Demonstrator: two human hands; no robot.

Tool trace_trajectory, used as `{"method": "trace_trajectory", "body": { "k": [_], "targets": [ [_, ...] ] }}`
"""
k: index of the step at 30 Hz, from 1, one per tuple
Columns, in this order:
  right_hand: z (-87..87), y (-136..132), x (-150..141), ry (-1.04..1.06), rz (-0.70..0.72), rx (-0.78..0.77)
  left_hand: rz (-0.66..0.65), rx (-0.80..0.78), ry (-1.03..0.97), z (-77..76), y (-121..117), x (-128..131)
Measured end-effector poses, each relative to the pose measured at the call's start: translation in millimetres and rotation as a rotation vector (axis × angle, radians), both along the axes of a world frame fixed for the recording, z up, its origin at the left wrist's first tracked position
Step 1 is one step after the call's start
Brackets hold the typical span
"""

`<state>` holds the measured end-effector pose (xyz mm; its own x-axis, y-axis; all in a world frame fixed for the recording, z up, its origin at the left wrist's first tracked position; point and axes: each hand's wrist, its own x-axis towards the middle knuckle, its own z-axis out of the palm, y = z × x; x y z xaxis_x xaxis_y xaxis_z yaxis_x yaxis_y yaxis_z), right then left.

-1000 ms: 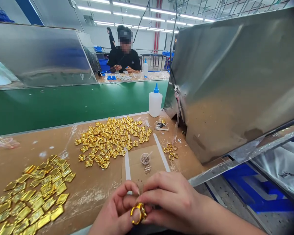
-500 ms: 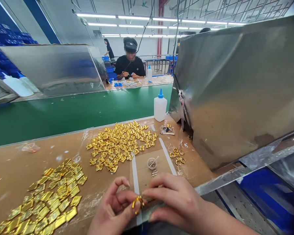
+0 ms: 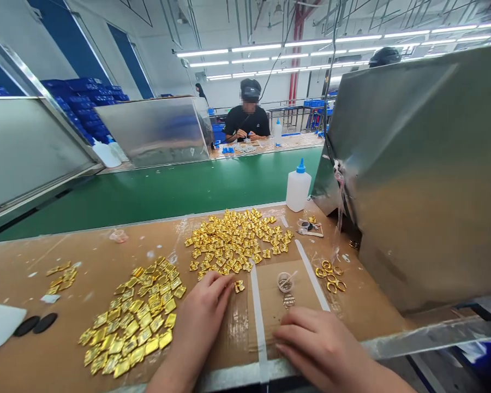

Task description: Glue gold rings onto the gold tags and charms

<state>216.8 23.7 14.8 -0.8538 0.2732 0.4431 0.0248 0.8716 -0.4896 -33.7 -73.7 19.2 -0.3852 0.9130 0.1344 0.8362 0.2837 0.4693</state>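
Just off the fingertips of your left hand (image 3: 204,300), to their right, one small gold piece (image 3: 239,286) sits on the bench (image 3: 98,251), touching or very nearly so. Your left fingers point forward, close together, but the back of the hand hides the inside of the grip, so whether it has closed on anything cannot be told. The piece looks squat, with no clear long axis; it lies just left of a white tape strip (image 3: 257,311), much nearer this hand than your right hand (image 3: 315,338). That one is over the near part of the cardboard mat (image 3: 270,327), fingers curled; you cannot tell whether they pinch something. Past your left fingertips spreads a heap of gold pieces (image 3: 233,240), with flat gold plates (image 3: 135,322) left of that hand. Beyond your right hand are a small cup (image 3: 287,290) and, farther right, gold rings (image 3: 330,277).
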Motion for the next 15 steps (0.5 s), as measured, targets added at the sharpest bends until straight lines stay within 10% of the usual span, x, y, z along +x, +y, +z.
{"method": "trace_trajectory", "body": {
  "k": [7, 15],
  "targets": [
    [-0.2, 44.4, 17.3, -0.030, -0.394, -0.077, 0.275, -0.239, 0.169, 15.0, -40.3, -71.5],
    [13.7, 77.4, -11.6, -0.446, -0.471, -0.036, 0.049, -0.260, 0.342, -1.5, -43.5, -79.3]
  ]
}}
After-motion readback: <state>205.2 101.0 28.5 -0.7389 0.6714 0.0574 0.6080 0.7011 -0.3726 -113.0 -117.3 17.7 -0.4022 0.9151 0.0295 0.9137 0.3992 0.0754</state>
